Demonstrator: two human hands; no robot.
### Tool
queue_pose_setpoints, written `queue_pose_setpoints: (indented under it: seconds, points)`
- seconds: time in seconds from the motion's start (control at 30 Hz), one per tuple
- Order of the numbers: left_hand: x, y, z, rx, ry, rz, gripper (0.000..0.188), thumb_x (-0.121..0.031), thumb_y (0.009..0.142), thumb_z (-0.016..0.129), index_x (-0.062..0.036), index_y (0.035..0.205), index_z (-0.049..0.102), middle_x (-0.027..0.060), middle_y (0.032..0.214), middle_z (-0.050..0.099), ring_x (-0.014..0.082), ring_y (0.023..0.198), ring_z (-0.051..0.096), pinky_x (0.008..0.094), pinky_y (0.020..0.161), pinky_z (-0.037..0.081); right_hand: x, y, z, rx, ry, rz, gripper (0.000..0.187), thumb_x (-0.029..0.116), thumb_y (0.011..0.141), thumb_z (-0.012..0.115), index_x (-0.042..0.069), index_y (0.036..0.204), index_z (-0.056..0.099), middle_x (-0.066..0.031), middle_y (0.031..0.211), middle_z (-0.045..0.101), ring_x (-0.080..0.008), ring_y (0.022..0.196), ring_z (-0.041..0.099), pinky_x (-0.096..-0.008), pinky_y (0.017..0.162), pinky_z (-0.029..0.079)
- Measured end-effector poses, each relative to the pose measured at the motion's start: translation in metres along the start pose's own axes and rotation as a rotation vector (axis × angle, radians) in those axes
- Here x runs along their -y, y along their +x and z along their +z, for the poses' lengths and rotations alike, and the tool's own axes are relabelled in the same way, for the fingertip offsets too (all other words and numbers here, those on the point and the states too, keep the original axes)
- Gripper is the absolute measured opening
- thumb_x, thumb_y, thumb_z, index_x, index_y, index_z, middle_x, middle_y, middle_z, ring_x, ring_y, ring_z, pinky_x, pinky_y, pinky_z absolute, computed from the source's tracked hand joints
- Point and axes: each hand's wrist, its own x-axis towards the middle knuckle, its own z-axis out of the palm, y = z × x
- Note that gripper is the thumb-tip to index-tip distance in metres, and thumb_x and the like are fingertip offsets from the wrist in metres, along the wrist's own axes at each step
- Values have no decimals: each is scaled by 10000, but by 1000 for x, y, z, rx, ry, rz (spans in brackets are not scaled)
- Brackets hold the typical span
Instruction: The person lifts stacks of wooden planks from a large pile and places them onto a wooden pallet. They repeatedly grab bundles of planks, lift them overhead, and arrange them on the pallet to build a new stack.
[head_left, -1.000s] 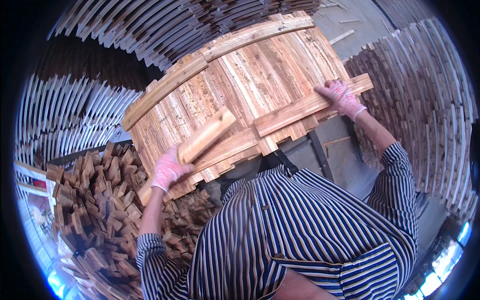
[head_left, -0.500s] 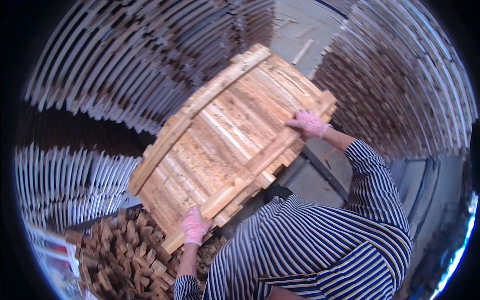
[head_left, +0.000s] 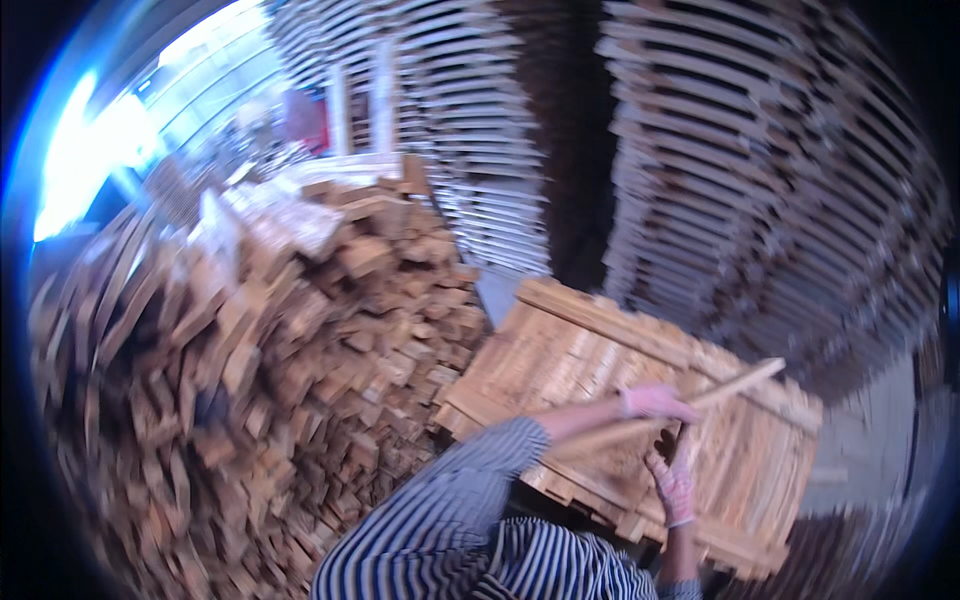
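Note:
A long wooden slat [head_left: 738, 384] runs diagonally above a plank panel [head_left: 500, 368] with battens along its edges. My left hand [head_left: 655, 402], in a pink-and-white knit glove, reaches across from the left and closes on the slat near its middle. Just below it, my right hand [head_left: 672, 488], gloved alike, points up with its fingers curled. Something small and dark shows at the right fingertips, too blurred to name. The panel lies tilted in front of my striped shirt, its far right corner beyond the slat.
A large heap of cut wood pieces [head_left: 330, 370] fills the left side, with a crumpled plastic sheet [head_left: 285, 222] on top. Tall stacks of slatted boards [head_left: 740, 170] rise behind the panel, and another stack [head_left: 460, 130] stands farther left. Grey floor [head_left: 870, 440] shows at right.
The view has swung left, so the wood heap now fills that side. Both hands have left the panel's near batten and come together over its middle; a slat is now in the left hand.

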Motion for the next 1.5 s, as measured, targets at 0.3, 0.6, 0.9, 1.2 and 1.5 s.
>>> queue_pose_setpoints:
  seconds: [0.3,0.6,0.9,1.2,1.5]
  points:
    - [-1,-5,45,-211,-467,217,1020,-762,903,547,-121,1620,209,211,1674,222,337,1535,269,422,1209,368,39,-4,-46,-567,173,75,778,230,984,669,46,1623,264,-125,1531,476,-218,1143,601,-325,925,515]
    - [185,-235,-20,-567,-1368,1015,824,-396,1017,619,-29,1621,194,199,1639,319,293,1491,374,418,1203,389,72,28,-12,-382,-171,-161,765,127,944,688,19,1598,307,-174,1558,444,-268,1306,519,-358,1075,438]
    - [105,-382,-65,-1421,-867,551,648,-405,1074,517,-27,1572,347,162,1497,528,292,1320,558,450,1118,442,376,60,268,410,-181,-1027,773,200,925,697,30,1587,334,-211,1552,466,-320,1397,506,-412,1158,420]
    - [86,-405,-86,-1381,-873,597,730,-533,1038,529,-66,1571,354,155,1446,561,274,1296,568,439,1084,457,520,83,529,513,-852,-1340,445,342,877,569,59,1178,733,-215,1125,743,-380,1022,730,-485,869,580]
    - [78,-441,-79,-1307,-850,761,861,-543,975,626,-97,1621,272,206,1547,451,340,1359,521,484,1114,435,597,143,436,1287,-448,-689,388,360,867,779,49,1087,707,-44,766,689,-98,533,527,-239,452,407]
